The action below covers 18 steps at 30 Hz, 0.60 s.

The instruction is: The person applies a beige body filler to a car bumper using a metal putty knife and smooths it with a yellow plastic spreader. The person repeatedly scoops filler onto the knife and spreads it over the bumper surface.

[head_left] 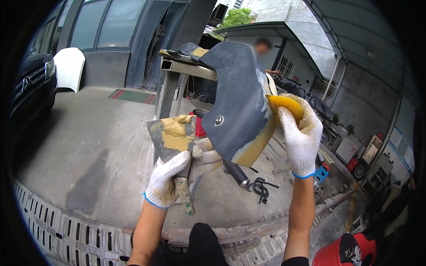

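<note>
Now, my left hand (166,179) gripping a putty knife (174,137) loaded with yellow filler, just beside the dark car panel (237,102); my right hand (301,133) pressing a yellow spreader (286,104) on the panel's edge, panel propped on a metal stand (177,73)

Metal stand (177,75), upper centre of frame: square-tube top rail carrying a dark grey curved body panel (237,93) and smaller dark parts. Concrete floor (88,146), left and centre: green mat (132,96) upper left, drain grating (57,226) lower left, black clamps (261,188) centre.
</note>
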### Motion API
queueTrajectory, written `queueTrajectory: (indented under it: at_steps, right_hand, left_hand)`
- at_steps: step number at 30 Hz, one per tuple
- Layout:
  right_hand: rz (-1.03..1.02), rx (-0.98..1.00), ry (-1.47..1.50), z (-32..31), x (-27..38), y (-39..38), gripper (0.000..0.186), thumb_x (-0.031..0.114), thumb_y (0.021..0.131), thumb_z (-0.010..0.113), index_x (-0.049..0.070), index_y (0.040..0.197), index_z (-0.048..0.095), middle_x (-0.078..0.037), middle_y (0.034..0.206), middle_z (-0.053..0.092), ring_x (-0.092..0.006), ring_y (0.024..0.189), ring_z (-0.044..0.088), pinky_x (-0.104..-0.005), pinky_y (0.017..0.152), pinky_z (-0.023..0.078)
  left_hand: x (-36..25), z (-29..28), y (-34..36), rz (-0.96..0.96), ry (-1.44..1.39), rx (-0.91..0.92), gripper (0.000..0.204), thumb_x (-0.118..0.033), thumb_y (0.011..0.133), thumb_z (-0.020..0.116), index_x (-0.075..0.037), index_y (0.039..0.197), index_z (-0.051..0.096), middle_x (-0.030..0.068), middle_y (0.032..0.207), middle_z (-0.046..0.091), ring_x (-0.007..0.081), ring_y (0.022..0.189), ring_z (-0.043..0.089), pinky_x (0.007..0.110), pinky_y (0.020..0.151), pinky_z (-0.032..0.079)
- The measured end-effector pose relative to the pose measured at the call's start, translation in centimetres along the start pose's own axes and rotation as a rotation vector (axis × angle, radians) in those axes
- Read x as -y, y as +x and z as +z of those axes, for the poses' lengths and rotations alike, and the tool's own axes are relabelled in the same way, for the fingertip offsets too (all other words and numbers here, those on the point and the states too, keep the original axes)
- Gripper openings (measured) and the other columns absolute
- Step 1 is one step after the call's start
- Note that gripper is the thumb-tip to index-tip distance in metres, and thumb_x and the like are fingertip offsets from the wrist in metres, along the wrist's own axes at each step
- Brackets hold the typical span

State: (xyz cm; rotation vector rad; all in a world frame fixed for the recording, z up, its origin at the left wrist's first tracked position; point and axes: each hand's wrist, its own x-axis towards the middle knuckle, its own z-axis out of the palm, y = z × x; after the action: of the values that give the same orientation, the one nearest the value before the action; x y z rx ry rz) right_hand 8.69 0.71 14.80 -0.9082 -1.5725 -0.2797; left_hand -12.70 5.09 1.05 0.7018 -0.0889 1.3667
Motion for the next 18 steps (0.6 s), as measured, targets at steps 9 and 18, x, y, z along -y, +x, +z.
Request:
queueTrajectory:
  at_steps: [9, 18]
  right_hand:
    - [-0.054, -0.060, 0.006, 1.3, 0.0, -1.2, 0.025, -0.003, 0.091, 0.061, -0.005, 0.115, 0.062, -0.009, 0.101, 0.067, -0.0113, 0.092, 0.062, -0.0242, 0.082, 0.050]
    - [-0.107, -0.076, -0.092, 2.1, -0.7, -4.3, 0.024, -0.002, 0.091, 0.061, -0.005, 0.115, 0.062, -0.010, 0.108, 0.067, -0.0149, 0.098, 0.063, -0.0268, 0.090, 0.049]
  left_hand:
    - [0.4, -0.9, 0.7, -0.014, -0.138, 0.122, 0.033, -0.006, 0.088, 0.058, 0.002, 0.120, 0.054, 0.0164, 0.105, 0.065, 0.0367, 0.097, 0.065, 0.055, 0.084, 0.057]
    - [0.7, -2.2, 0.8, -0.024, -0.039, 0.061, 0.034, -0.007, 0.089, 0.057, 0.003, 0.121, 0.051, 0.0182, 0.107, 0.063, 0.0452, 0.105, 0.061, 0.062, 0.092, 0.050]
